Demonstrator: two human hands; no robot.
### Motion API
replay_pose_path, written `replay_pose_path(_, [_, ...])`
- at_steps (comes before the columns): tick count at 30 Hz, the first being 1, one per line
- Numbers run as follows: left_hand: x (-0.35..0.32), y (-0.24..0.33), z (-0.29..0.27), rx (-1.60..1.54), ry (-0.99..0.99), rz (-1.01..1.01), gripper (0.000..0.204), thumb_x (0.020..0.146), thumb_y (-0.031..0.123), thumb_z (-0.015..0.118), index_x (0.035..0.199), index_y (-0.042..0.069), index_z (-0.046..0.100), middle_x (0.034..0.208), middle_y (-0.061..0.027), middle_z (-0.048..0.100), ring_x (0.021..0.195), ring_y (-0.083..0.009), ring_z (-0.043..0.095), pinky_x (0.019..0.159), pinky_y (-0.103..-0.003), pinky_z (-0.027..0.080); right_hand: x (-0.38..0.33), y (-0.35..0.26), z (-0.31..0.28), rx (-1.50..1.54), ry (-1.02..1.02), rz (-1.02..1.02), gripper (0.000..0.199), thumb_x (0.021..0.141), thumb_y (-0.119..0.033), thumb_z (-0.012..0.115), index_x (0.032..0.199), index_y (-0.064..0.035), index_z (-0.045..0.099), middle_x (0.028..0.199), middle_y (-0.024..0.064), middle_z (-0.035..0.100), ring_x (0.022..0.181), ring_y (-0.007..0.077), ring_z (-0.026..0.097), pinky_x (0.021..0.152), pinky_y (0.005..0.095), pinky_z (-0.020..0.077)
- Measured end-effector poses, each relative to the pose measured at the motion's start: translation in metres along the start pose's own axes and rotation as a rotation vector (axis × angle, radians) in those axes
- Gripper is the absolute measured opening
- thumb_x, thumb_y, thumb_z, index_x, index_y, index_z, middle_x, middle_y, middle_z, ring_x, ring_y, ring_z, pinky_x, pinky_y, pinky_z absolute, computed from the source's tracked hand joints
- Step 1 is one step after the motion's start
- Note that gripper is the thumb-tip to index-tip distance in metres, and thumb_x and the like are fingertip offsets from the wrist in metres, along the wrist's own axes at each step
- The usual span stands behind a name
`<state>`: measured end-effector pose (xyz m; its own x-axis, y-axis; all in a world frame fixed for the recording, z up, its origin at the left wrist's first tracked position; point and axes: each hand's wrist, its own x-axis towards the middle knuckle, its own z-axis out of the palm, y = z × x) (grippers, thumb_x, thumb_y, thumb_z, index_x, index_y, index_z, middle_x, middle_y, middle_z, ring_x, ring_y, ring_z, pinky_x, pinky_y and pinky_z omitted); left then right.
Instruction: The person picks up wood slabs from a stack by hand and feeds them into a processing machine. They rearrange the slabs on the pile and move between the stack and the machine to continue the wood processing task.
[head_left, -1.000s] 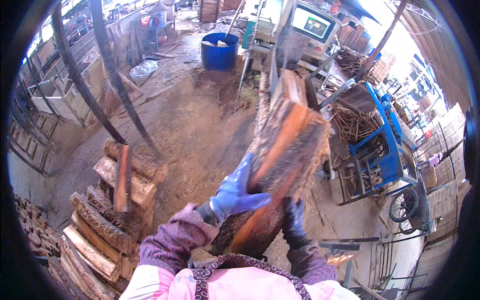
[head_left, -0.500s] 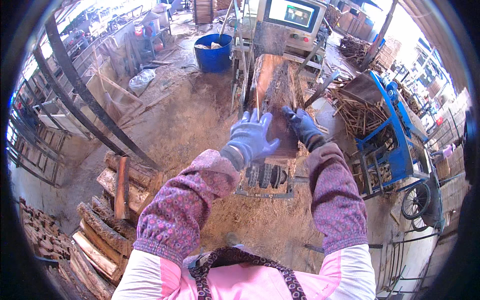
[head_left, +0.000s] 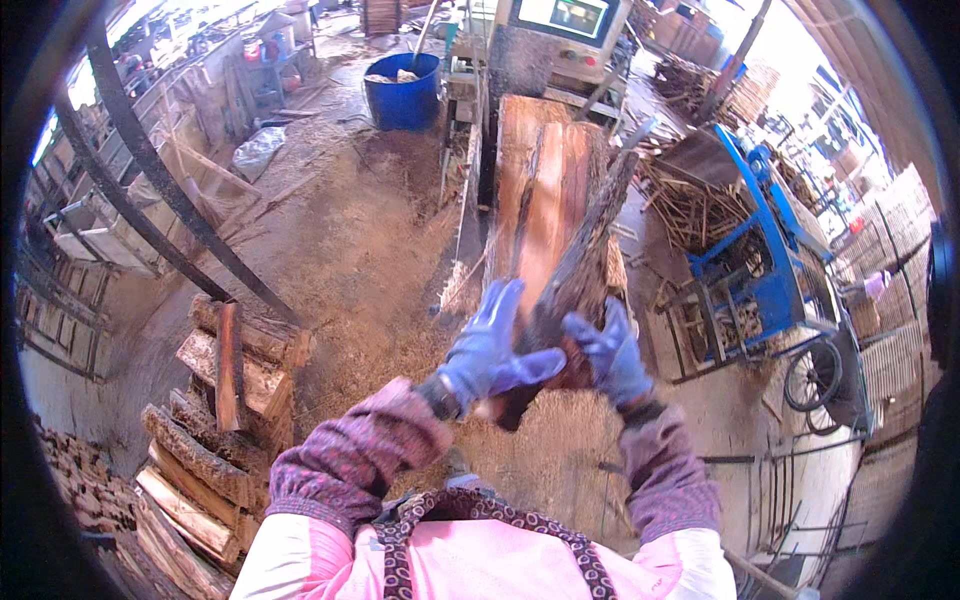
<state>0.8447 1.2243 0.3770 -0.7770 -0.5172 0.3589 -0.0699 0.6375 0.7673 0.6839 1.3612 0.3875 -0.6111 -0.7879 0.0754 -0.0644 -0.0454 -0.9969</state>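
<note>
Debris-strewn floor [head_left: 350, 260] spreads beside split wood [head_left: 545, 205] and blue tub [head_left: 405, 105].

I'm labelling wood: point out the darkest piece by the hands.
The rough slanting piece, its near end between the left hand and right hand; the pieces beside it are paler and orange-brown.

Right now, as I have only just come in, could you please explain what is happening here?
A person has both gloved hands, left and right, spread around the near part of a dark, rough piece of wood; whether they grip it firmly is unclear. It slants across orange-brown timber in front of a machine with a screen. More wood is stacked at the person's left.
</note>
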Motion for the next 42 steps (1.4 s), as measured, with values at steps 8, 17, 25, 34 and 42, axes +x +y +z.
replay_pose_path(8, [-0.102,-0.037,-0.063,-0.377,-0.097,-0.142,0.088,0.078,0.030,0.078,0.146,0.004,0.027,0.132,-0.0146,0.053,0.119,-0.0164,0.050,0.102,-0.031,0.039,-0.089,0.038,0.078,0.325,0.021,0.489,0.034,0.087,-0.020,0.068,0.115,-0.0035,0.061,0.104,0.0018,0.066,0.093,0.0133,0.063,0.081,0.0288,0.0506])
replay_pose_path(17, [-0.365,-0.164,-0.242,0.091,0.135,-0.356,0.065,0.081,0.012,0.064,0.140,0.006,0.039,0.126,-0.0165,0.059,0.118,-0.0231,0.056,0.098,-0.032,0.044,-0.164,0.069,0.170,0.251,-0.074,0.440,0.037,0.080,-0.021,0.075,0.110,-0.0043,0.063,0.099,0.0007,0.067,0.085,0.0138,0.063,0.079,0.0293,0.0505])
replay_pose_path(25, [-0.793,-0.145,-0.195,-0.120,0.078,-1.281,0.052,0.072,0.002,0.067,0.123,0.007,0.056,0.099,-0.0072,0.066,0.084,-0.0201,0.060,0.077,-0.034,0.050,-0.207,0.035,0.242,0.286,-0.264,0.458,0.030,0.084,-0.017,0.070,0.110,-0.0032,0.064,0.098,0.0012,0.066,0.085,0.0136,0.062,0.080,0.0281,0.0490])
replay_pose_path(34, [-0.960,-0.033,-0.020,-0.396,0.371,-1.709,0.034,0.080,0.028,0.071,0.107,0.007,0.068,0.094,-0.0139,0.070,0.083,-0.0256,0.065,0.075,-0.039,0.051,-0.194,0.097,0.373,-0.036,-0.750,0.574,0.020,0.088,-0.025,0.063,0.093,-0.0054,0.065,0.083,-0.0011,0.062,0.072,0.0111,0.056,0.066,0.0272,0.0460])
replay_pose_path(42, [-0.881,0.040,0.004,-0.586,0.789,-1.628,0.026,0.086,0.016,0.065,0.111,0.007,0.066,0.100,-0.0082,0.069,0.088,-0.0200,0.063,0.077,-0.037,0.052,-0.125,0.142,0.566,0.335,-0.867,0.815,0.019,0.084,-0.023,0.071,0.093,-0.0076,0.064,0.081,0.0037,0.065,0.069,0.0178,0.062,0.061,0.0332,0.0516])
